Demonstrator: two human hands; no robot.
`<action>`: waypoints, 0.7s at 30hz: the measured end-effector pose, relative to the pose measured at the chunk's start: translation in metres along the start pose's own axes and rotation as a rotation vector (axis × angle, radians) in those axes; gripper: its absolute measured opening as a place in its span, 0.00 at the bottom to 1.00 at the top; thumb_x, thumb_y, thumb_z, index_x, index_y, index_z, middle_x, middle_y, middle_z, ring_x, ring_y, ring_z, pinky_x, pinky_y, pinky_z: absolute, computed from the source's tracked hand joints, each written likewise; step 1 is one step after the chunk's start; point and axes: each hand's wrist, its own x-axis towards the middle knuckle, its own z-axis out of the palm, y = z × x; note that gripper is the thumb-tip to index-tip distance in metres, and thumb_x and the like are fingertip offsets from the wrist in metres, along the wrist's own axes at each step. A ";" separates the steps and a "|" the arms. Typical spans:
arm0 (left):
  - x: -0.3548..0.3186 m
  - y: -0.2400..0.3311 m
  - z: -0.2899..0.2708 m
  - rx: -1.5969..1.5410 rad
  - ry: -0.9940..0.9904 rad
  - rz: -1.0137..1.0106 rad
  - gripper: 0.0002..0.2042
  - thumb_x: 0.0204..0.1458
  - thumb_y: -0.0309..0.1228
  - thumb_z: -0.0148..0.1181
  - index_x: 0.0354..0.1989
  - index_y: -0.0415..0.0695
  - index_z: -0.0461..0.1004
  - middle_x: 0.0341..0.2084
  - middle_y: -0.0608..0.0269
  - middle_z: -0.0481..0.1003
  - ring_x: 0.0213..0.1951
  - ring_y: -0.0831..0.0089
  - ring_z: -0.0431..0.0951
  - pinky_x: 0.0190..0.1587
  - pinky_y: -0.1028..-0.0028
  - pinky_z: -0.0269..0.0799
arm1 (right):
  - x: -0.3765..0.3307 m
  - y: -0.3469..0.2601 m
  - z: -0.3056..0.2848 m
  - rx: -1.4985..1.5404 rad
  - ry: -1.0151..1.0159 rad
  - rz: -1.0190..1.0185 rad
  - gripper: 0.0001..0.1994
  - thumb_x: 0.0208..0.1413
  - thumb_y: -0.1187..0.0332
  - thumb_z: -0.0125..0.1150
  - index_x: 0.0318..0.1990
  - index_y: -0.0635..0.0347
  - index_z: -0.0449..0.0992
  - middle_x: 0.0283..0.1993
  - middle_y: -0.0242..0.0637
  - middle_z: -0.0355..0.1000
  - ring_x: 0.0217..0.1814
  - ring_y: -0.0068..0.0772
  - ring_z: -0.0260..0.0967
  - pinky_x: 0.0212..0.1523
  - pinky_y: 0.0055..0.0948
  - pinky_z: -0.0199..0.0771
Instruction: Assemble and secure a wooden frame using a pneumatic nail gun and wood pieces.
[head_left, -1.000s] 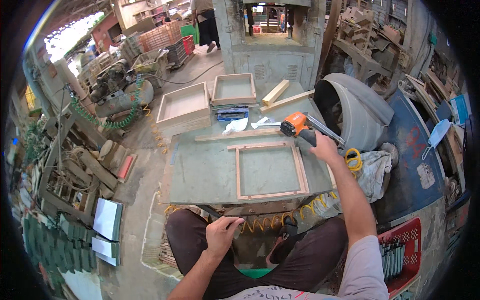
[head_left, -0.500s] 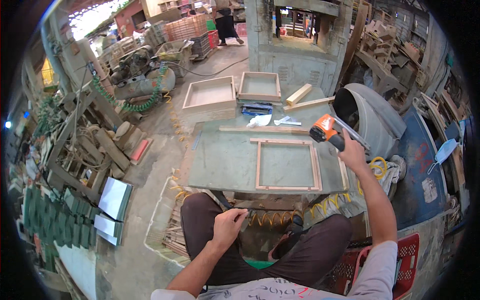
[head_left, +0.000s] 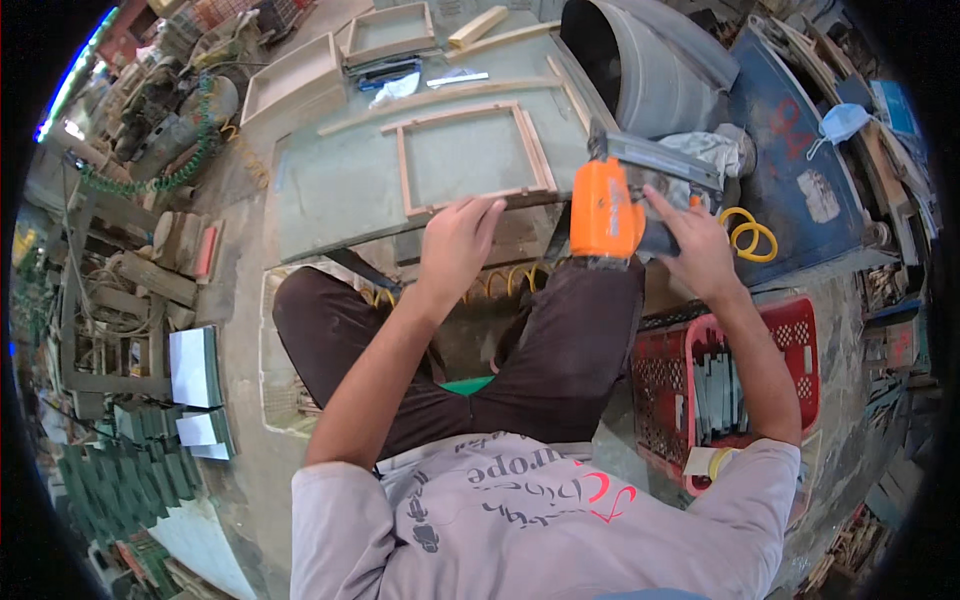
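My right hand (head_left: 690, 250) grips an orange and grey nail gun (head_left: 612, 205), held above my right knee at the near right corner of the workbench (head_left: 330, 190). My left hand (head_left: 455, 245) reaches to the near edge of a rectangular wooden frame (head_left: 470, 155) that lies flat on the bench, fingers touching its front rail. A yellow coiled air hose (head_left: 500, 285) hangs under the bench in front of my knees.
Two finished wooden trays (head_left: 295, 80) and loose wooden strips (head_left: 480, 25) lie at the far side of the bench. A grey drum (head_left: 650, 60) stands on the right, a red crate (head_left: 700, 380) of parts by my right leg. Stacked green panels (head_left: 130, 470) sit left.
The nail gun came off the frame's right side and back toward my lap. My left hand rose from my knee to the frame's near edge. The view tilted down.
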 end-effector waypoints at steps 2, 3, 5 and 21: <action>0.014 -0.003 0.019 0.043 -0.026 0.084 0.07 0.54 0.31 0.61 0.37 0.40 0.78 0.28 0.55 0.75 0.35 0.58 0.76 0.39 0.63 0.71 | -0.015 -0.004 0.011 0.008 0.047 -0.070 0.47 0.32 0.73 0.73 0.67 0.51 0.61 0.31 0.37 0.72 0.34 0.42 0.70 0.42 0.37 0.69; 0.019 -0.005 0.031 0.073 -0.050 0.176 0.08 0.54 0.31 0.61 0.40 0.42 0.77 0.33 0.55 0.76 0.40 0.56 0.77 0.44 0.62 0.71 | -0.026 -0.004 0.018 -0.022 0.003 -0.084 0.47 0.31 0.74 0.71 0.67 0.52 0.61 0.30 0.36 0.71 0.33 0.42 0.69 0.42 0.37 0.69; 0.023 -0.012 0.047 0.140 -0.087 0.179 0.10 0.53 0.31 0.60 0.42 0.43 0.77 0.37 0.57 0.76 0.43 0.58 0.75 0.47 0.62 0.70 | -0.034 -0.010 0.026 -0.027 -0.046 -0.120 0.45 0.32 0.77 0.65 0.68 0.53 0.61 0.26 0.35 0.66 0.32 0.41 0.67 0.43 0.36 0.68; 0.035 -0.040 0.080 0.056 -0.224 0.263 0.08 0.53 0.27 0.59 0.41 0.44 0.80 0.37 0.60 0.77 0.43 0.59 0.75 0.50 0.63 0.69 | -0.031 -0.008 0.066 0.009 -0.196 -0.175 0.39 0.41 0.76 0.59 0.67 0.51 0.62 0.28 0.35 0.70 0.34 0.39 0.70 0.44 0.35 0.71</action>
